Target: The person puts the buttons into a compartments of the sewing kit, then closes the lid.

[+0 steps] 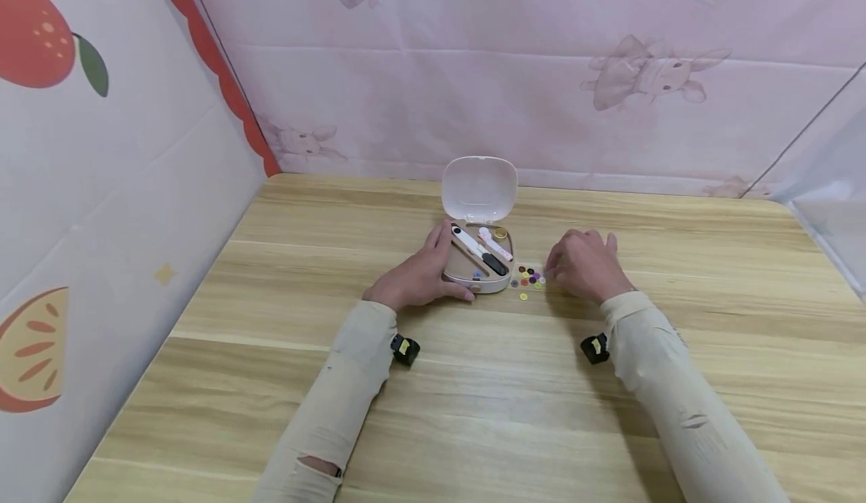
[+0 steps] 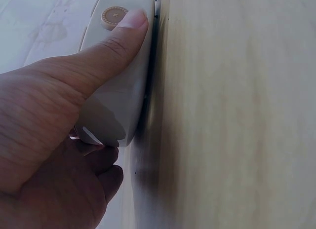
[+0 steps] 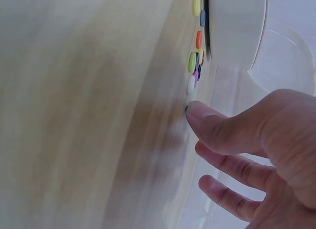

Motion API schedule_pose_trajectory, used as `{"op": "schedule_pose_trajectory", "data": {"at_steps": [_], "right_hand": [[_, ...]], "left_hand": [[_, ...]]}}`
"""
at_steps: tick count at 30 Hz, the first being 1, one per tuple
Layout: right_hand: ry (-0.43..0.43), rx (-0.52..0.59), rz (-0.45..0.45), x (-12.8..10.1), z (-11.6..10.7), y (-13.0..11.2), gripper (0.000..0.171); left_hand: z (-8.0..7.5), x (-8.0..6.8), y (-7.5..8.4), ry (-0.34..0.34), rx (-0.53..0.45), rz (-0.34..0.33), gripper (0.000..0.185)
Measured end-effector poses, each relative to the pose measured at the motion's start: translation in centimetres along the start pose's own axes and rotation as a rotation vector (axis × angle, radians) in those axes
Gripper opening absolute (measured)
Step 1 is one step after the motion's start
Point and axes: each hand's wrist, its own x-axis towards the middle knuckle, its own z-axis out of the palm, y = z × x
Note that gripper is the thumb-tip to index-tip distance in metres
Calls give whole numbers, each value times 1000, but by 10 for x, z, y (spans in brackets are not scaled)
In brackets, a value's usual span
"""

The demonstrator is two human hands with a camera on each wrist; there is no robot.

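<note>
Likely light, hard and slick, the buttons (image 1: 532, 280) on the worktop (image 1: 487, 383) beside the box (image 1: 496, 286) your left hand (image 1: 421, 271) grips want rim pinches; whether your right hand (image 1: 585, 265) holds one is unclear.

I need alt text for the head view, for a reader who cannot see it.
A person's left hand holds an open, pale box containing a black-and-white tool, while the right hand is beside a cluster of small, colourful, button-like discs on a wooden table.
</note>
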Motion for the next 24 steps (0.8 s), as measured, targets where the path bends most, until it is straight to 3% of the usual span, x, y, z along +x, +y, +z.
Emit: {"op": "schedule_pose_trajectory", "data": {"at_steps": [17, 24], "right_hand": [[-29, 1, 0, -1, -1, -2, 18], [5, 14, -9, 0, -7, -8, 15]], "left_hand": [[1, 1, -2, 0, 3, 2, 125], [1, 1, -2, -1, 2, -6, 126]]}}
